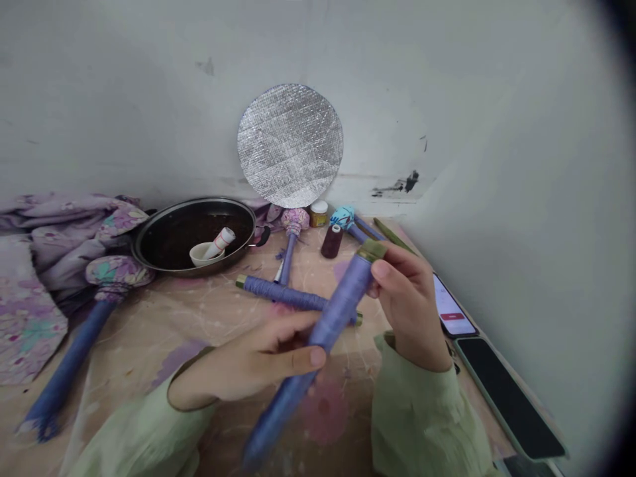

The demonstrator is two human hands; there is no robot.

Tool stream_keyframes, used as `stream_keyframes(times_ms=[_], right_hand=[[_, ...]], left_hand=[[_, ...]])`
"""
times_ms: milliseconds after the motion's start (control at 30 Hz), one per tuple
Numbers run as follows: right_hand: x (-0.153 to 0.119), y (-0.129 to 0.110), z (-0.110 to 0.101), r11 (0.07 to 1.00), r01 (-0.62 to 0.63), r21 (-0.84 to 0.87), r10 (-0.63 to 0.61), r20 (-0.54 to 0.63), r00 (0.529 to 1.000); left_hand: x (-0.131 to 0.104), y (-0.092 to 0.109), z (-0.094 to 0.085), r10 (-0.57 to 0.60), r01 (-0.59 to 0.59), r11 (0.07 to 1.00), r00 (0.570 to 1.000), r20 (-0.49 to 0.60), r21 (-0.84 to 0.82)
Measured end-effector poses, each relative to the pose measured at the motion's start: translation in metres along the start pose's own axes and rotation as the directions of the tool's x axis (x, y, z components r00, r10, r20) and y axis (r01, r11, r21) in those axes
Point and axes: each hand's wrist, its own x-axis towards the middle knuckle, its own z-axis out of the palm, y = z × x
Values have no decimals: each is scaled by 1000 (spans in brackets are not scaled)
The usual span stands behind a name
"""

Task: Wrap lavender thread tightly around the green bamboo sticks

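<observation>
A long stick wrapped in purple-blue thread slants up to the right between my hands, with a bare green end at its top. Around its middle my left hand is closed, the thumb lying across the wrapping. My right hand pinches the stick near the green end with thumb and fingers. Behind it on the table lies a second thread-wrapped stick, its greenish ends showing. Just beyond my right hand stands a spool of dark maroon thread.
A black pan at the back left holds a small white bowl and a rolled paper tube. Cloth-headed sticks lie about. A silvery disc leans on the wall. Two phones lie along the right edge beside the wall.
</observation>
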Motion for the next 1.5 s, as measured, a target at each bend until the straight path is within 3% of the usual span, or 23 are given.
stream_keyframes(times_ms=[67,133,267,333,567,933,1100,1300,1500], right_hand=[[-3,3,-1,998,-35,44,34,15,999],[-4,5,-1,998,-40,57,39,28,999],[1,9,2,998,-3,67,0,41,999],[3,9,4,999,10,44,-12,40,999],[5,6,9,997,21,-78,-21,4,1000],[8,11,12,997,29,-71,-30,-10,1000],[7,9,13,993,6,-120,-7,-12,1000],[9,6,10,984,-121,-131,122,2,993],[10,3,7,973,-159,-166,161,1,987]], left_hand=[[0,-1,4,11,17,961,995,100,-276],[2,-4,6,44,-19,941,997,67,-337],[6,-7,0,104,-102,995,973,-205,17],[6,-6,-4,140,-93,979,952,-273,180],[3,-4,-4,248,-13,852,890,-383,523],[4,-6,-1,332,20,758,848,-413,652],[1,-3,-6,337,16,758,846,-412,652],[-5,6,-21,280,10,809,873,-400,587],[-7,10,-27,177,8,918,887,-427,397]])
